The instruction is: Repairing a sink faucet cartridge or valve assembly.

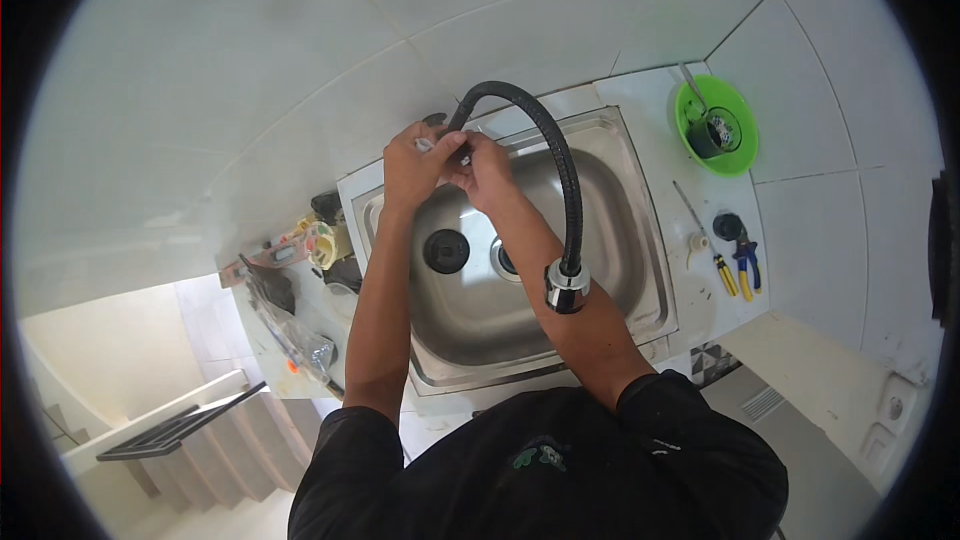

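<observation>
- Overhead, white wall tiles (300,50) fill most of what I see, with grey grout lines bending toward the rim of the view.
- Below them sits a stainless steel sink (640,270), set into a white counter (650,110) that runs off to both sides.
- My left hand (415,168) and my right hand (485,168) meet at the back edge of the sink, fingers curled tight around the base of a black flexible faucet hose (565,170).
- Both hands are closed on that base; a small pale piece shows between my fingers, but I cannot tell what it is.
- From my hands the hose arches up, swings right and hangs down over the bowl, ending in a chrome spray head (565,287) just beside my right forearm.
- Inside the bowl lie a black round stopper (446,251) and, near it, the drain opening (503,260), partly hidden by my arm.
- On the counter to the right stands a green bowl (735,155) holding a dark cup, and nearer me lie a yellow-handled screwdriver (722,272) and blue-and-yellow pliers (746,262).
- To the left the counter is cluttered with small items and a clear plastic bag (290,335); I cannot make them out closely.
- Lower left, pale stair steps (240,440) drop away.
</observation>
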### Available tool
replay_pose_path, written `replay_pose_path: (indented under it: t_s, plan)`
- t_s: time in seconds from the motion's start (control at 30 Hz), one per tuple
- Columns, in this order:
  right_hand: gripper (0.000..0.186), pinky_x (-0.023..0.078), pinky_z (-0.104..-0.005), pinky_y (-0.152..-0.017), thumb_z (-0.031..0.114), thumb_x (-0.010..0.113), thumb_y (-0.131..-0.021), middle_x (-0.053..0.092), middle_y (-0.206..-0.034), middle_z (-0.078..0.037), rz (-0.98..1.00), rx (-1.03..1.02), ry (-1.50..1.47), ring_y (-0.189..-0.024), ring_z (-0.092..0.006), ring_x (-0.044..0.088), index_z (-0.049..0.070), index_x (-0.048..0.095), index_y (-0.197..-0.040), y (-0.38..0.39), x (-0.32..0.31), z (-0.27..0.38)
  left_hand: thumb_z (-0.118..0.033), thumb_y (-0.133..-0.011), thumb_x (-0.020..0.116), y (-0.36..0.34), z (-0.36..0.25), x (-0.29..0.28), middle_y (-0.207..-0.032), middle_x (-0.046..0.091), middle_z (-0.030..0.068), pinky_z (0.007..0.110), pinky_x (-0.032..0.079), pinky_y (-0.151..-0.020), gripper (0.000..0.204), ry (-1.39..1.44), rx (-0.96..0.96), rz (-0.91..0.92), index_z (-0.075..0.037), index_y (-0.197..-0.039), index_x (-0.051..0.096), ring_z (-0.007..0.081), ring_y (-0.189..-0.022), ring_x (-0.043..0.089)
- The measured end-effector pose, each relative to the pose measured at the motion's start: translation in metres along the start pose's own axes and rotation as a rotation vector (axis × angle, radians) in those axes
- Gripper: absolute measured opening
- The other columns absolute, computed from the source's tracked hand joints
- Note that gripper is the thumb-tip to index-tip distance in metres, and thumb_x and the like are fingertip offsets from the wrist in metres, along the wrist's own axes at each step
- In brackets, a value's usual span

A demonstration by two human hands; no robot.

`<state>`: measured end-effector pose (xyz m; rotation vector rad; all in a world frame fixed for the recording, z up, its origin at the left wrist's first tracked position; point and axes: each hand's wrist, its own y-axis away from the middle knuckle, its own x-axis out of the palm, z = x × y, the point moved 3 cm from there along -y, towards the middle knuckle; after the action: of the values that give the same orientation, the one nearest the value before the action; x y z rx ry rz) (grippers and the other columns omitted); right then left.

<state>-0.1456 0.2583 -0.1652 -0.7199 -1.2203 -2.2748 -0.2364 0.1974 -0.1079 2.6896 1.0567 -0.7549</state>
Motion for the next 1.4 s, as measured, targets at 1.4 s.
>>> replay_pose_path:
  t_s: [1.4]
  plan:
    - [0.021,0.049,-0.0353,-0.064,0.004,0.060,-0.077,0.064,-0.079,-0.011,0.387,-0.843,1.093,-0.069,-0.0230,0.062,0.007,0.067,-0.097,0.019,-0.015,0.073,-0.027,-0.083,0.068,0.015,0.092,0.021,-0.108,0.062,0.0098,0.037,0.052,-0.084,0.025,1.121,-0.270,-0.236,-0.013,-0.093,0.049,0.0258,-0.099,0.060]
